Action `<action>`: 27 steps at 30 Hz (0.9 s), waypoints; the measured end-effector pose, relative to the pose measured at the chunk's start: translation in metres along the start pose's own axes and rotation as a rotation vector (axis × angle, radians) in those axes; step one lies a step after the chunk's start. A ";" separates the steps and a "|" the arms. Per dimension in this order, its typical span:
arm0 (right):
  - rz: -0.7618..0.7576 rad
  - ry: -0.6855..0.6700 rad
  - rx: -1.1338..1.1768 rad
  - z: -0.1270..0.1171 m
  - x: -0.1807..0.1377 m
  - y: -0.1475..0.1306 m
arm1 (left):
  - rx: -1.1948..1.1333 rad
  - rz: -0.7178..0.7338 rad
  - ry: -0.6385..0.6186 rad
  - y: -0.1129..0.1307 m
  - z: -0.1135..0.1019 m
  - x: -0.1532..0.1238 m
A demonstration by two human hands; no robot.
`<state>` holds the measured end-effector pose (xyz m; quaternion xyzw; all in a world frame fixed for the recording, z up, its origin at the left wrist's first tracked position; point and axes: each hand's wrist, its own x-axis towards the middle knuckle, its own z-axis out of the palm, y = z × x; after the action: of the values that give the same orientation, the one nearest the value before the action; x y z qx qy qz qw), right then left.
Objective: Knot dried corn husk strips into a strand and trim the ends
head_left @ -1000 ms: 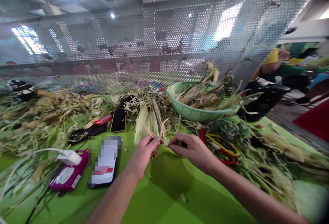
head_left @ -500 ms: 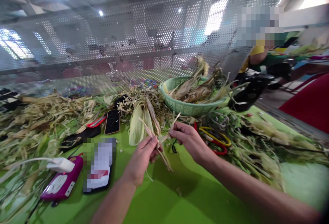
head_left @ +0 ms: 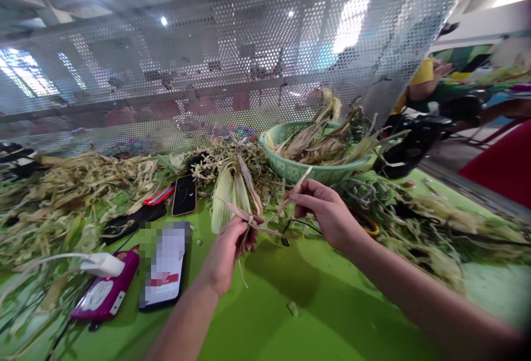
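Low over the green table (head_left: 265, 322), my left hand (head_left: 224, 253) pinches a small bundle of dry corn husk strips (head_left: 271, 232) that cross at a knot-like point by the fingertips. One end sticks out to the right and a thin strand hangs below. My right hand (head_left: 327, 212) is closed on another narrow husk strip (head_left: 299, 185), its pale tip pointing up. A gap shows between the two hands. Just behind my left hand lie wide pale husks (head_left: 223, 198) and a browner husk (head_left: 248, 181).
Behind my right hand stands a green basket (head_left: 298, 172) of dry husks. Husk heaps (head_left: 83, 178) spread at left, with more plant fibres (head_left: 398, 228) at right. Two phones (head_left: 183, 195), a red cutter (head_left: 160, 195) and a purple power bank (head_left: 105, 294) lie at left. A perforated screen (head_left: 186, 73) rises behind.
My right hand has moved right and slightly up, away from my left hand, with its strip. The bundle in my left hand has turned from slanting downward to pointing rightward.
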<state>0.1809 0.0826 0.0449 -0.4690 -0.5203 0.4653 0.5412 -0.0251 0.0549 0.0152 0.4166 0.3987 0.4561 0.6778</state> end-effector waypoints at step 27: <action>-0.100 -0.354 -0.378 0.014 -0.019 -0.006 | 0.293 0.075 0.032 -0.004 0.003 0.007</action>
<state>0.1663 0.0633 0.0489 -0.4465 -0.7071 0.4073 0.3670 -0.0190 0.0598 0.0114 0.5184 0.4559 0.4247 0.5857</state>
